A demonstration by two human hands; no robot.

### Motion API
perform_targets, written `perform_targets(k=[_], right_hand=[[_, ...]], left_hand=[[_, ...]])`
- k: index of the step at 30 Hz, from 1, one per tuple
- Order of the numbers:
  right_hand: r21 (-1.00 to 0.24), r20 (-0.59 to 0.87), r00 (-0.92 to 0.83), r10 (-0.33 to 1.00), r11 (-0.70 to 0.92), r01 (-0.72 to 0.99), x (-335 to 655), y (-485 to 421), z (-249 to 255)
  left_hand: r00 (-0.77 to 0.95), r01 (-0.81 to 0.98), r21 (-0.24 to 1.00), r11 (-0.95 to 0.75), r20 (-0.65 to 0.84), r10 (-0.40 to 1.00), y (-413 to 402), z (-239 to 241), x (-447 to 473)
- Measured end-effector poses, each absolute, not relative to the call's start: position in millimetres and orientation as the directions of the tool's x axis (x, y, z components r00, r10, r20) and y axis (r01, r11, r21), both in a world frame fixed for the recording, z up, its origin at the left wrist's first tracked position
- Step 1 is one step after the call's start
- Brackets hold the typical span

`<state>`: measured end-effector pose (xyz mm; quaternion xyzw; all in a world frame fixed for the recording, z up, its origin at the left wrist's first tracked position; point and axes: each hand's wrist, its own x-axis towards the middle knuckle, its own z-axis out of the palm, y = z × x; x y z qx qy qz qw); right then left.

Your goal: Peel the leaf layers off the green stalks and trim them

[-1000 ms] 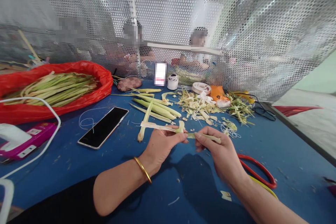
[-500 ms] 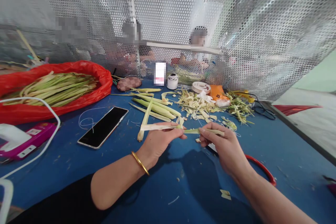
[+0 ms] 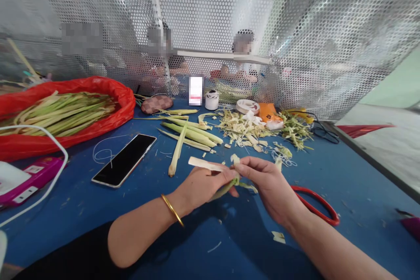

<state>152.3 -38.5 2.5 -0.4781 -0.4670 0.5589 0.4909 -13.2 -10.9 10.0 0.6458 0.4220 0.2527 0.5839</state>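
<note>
My left hand (image 3: 205,186) and my right hand (image 3: 267,183) meet over the blue table (image 3: 170,232), both pinched on one pale green leaf strip (image 3: 205,164). The strip's flat cream end sticks out to the left above my left thumb, and a bent green part (image 3: 226,188) hangs between the two hands. A gold bangle (image 3: 172,210) sits on my left wrist. Several whole green stalks (image 3: 187,133) lie just beyond my hands. A pile of leaf trimmings (image 3: 243,127) lies behind them.
A red bag (image 3: 108,85) of green stalks fills the far left. A black phone (image 3: 124,159) lies left of my hands, red-handled scissors (image 3: 316,205) right of them. A pink device (image 3: 31,177) with white cable is at the left edge. Perforated metal screens (image 3: 295,30) wall the back, people behind them.
My hands have drawn together. The strip, held out straight between them before, is now folded with a loop hanging between my fingers. My right hand has moved left toward the left one.
</note>
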Motion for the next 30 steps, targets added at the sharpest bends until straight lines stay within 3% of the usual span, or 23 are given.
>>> perform_targets(k=[6, 11, 17, 25, 30], right_hand=[[-0.958, -0.084, -0.035, 0.996, -0.090, -0.271, 144.9, -39.9, -5.1], [-0.933, -0.098, -0.073, 0.993, -0.117, -0.340, 138.6, -41.2, -6.5], [-0.931, -0.118, -0.074, 0.990, -0.137, -0.340, 136.2, -43.4, -5.3], [-0.979, -0.103, 0.171, 0.980, -0.069, -0.192, 140.0, -44.7, -5.1], [-0.998, -0.043, 0.169, 0.985, -0.034, -0.054, 145.0, -38.9, -6.4]], left_hand=[[0.527, 0.013, 0.943, 0.332, -0.289, 0.799, -17.3, 3.3, -3.2], [0.531, -0.039, 0.896, 0.443, -0.357, 0.769, -20.9, 1.9, -0.8], [0.513, 0.008, 0.931, 0.366, -0.318, 0.797, -22.1, -0.8, -1.7], [0.617, 0.142, 0.965, 0.221, -0.261, 0.743, -21.7, 8.9, -4.8], [0.583, 0.068, 0.935, 0.347, -0.320, 0.747, -19.7, 7.4, -4.1]])
